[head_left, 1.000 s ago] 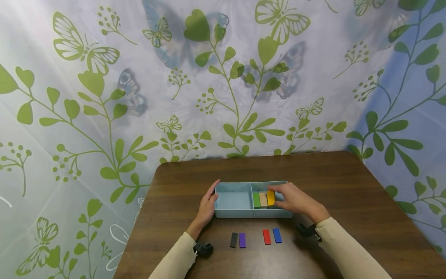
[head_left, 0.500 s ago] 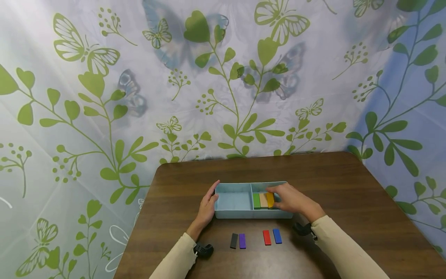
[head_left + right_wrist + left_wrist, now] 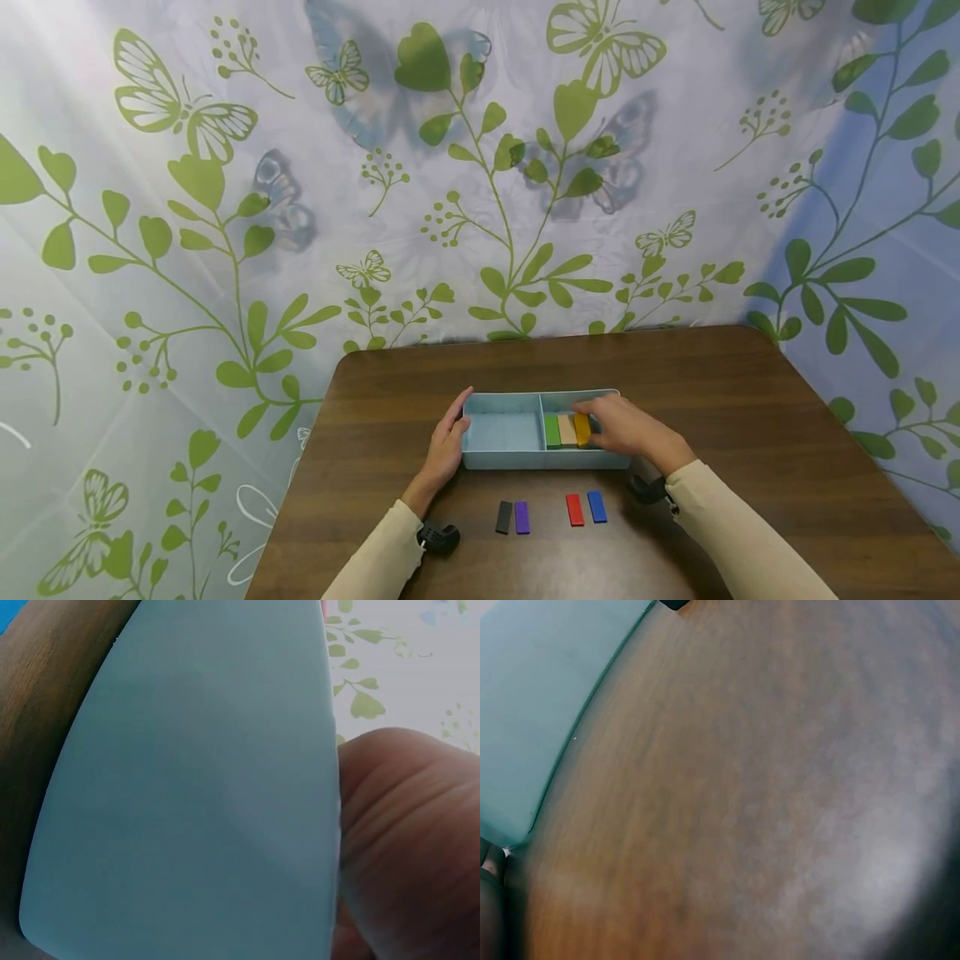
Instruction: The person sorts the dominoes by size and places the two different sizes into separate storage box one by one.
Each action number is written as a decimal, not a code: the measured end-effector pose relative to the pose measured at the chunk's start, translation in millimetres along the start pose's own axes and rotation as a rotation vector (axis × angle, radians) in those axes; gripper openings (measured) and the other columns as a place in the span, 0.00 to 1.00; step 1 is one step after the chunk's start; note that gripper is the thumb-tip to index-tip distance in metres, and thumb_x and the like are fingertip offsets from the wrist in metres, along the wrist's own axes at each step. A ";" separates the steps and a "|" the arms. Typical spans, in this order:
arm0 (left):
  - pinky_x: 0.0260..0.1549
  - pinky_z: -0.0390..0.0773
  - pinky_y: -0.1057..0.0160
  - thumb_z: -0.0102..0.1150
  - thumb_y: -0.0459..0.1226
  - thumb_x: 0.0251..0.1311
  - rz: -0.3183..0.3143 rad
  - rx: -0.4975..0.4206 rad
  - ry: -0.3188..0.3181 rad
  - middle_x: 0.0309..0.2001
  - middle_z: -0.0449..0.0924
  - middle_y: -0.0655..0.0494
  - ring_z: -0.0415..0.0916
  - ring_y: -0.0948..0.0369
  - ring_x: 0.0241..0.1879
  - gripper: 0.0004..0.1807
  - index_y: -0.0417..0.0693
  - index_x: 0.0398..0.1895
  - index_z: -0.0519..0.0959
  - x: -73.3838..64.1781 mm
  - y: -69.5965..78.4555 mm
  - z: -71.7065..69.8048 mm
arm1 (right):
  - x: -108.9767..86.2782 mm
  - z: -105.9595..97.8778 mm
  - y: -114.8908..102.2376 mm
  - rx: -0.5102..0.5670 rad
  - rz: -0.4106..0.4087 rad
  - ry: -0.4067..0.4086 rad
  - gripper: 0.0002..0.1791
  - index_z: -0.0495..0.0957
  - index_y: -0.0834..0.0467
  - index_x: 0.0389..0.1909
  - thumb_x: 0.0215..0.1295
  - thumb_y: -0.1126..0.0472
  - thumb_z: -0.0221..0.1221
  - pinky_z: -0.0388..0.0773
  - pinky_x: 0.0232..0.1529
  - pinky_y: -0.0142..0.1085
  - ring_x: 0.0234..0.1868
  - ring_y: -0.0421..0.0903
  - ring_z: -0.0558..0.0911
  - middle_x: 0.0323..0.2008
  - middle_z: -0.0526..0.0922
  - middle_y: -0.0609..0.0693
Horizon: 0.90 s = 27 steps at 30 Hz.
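1. Head view: we see the right grip (image 3: 628, 427) closed in a pinch on the yellow block (image 3: 582, 433), inside the right-hand compartment of the pale blue box (image 3: 540, 460).
2. Just left of that pinch, in the same compartment: the tan block (image 3: 567, 430), then the green block (image 3: 552, 432) beyond it, beside the divider (image 3: 542, 423). We read all three as a row.
3. At the box's other end, we note the left grip (image 3: 444, 450) with its fingers extended along the outside of the end wall, thumb tip at the rim. Just right of it lies the bare left-hand compartment.
4. Nearer the body than the right grip, on the desk (image 3: 675, 367), we log the blue block (image 3: 596, 507) and the red block (image 3: 574, 510), side by side but apart.
5. Farther left, between the two grips, we count the purple block (image 3: 522, 517) and the black block (image 3: 503, 517).
6. From the right wrist we get mostly box wall, part of the hand beside it; the pinch is hidden there.
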<state>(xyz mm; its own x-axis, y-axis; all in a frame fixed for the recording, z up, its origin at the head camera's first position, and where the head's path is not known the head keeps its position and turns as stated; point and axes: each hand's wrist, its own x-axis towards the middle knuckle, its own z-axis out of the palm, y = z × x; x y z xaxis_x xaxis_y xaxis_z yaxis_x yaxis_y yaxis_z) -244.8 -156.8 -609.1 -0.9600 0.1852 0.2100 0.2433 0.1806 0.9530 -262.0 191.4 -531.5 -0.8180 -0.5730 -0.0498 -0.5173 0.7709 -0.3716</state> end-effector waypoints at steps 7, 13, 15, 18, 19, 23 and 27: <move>0.75 0.49 0.42 0.37 0.32 0.78 0.014 0.012 0.007 0.80 0.53 0.55 0.47 0.59 0.79 0.28 0.55 0.78 0.59 0.7 0.1 1.3 | 2.9 1.5 -0.2 -0.043 -0.007 -0.016 0.29 0.79 0.60 0.61 0.57 0.63 0.71 0.78 0.59 0.53 0.52 0.49 0.82 0.57 0.84 0.54; 0.75 0.49 0.42 0.37 0.31 0.78 -0.003 0.008 0.011 0.80 0.53 0.56 0.47 0.60 0.79 0.29 0.57 0.78 0.59 0.6 0.8 1.0 | 4.8 3.1 -0.3 -0.048 -0.008 -0.019 0.27 0.80 0.60 0.60 0.57 0.65 0.70 0.81 0.55 0.50 0.46 0.45 0.81 0.54 0.85 0.54; 0.76 0.49 0.43 0.37 0.31 0.78 -0.005 0.010 0.013 0.79 0.54 0.58 0.48 0.61 0.79 0.29 0.58 0.78 0.59 0.5 0.6 0.6 | 5.4 3.2 -0.4 -0.049 -0.007 -0.020 0.27 0.80 0.60 0.59 0.57 0.65 0.70 0.81 0.54 0.49 0.44 0.44 0.80 0.53 0.85 0.54; 0.76 0.50 0.43 0.38 0.32 0.78 -0.005 0.009 0.012 0.79 0.54 0.61 0.48 0.62 0.79 0.28 0.58 0.78 0.59 0.4 0.6 0.3 | 5.6 2.8 -0.9 -0.046 -0.002 -0.023 0.27 0.80 0.61 0.60 0.57 0.65 0.70 0.81 0.54 0.49 0.45 0.44 0.80 0.53 0.85 0.54; 0.76 0.49 0.42 0.37 0.32 0.78 -0.002 0.008 0.010 0.79 0.54 0.60 0.47 0.61 0.79 0.28 0.57 0.78 0.59 0.3 0.3 0.3 | 5.4 2.5 -1.1 -0.040 0.002 -0.023 0.27 0.80 0.61 0.60 0.57 0.65 0.70 0.81 0.55 0.50 0.46 0.45 0.80 0.54 0.84 0.54; 0.75 0.49 0.41 0.38 0.33 0.78 -0.004 0.005 0.010 0.80 0.52 0.56 0.46 0.58 0.79 0.28 0.55 0.79 0.59 0.6 0.0 0.2 | 3.7 2.9 -0.8 -0.025 0.002 -0.007 0.29 0.78 0.61 0.62 0.58 0.61 0.71 0.79 0.58 0.52 0.52 0.49 0.82 0.57 0.83 0.55; 0.75 0.49 0.41 0.38 0.34 0.78 -0.012 -0.001 0.005 0.80 0.51 0.53 0.46 0.58 0.79 0.28 0.59 0.78 0.59 1.2 1.0 0.8 | -1.2 4.7 3.3 0.029 -0.017 0.071 0.29 0.77 0.59 0.64 0.62 0.57 0.68 0.78 0.59 0.53 0.57 0.51 0.81 0.59 0.82 0.53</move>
<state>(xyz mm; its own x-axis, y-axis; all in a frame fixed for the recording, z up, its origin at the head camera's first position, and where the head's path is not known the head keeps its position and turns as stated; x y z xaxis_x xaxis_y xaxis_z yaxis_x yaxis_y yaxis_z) -245.6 -155.6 -608.0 -0.9636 0.1783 0.1992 0.2312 0.1819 0.9557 -261.5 193.3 -537.0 -0.8255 -0.5639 0.0227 -0.5247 0.7522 -0.3986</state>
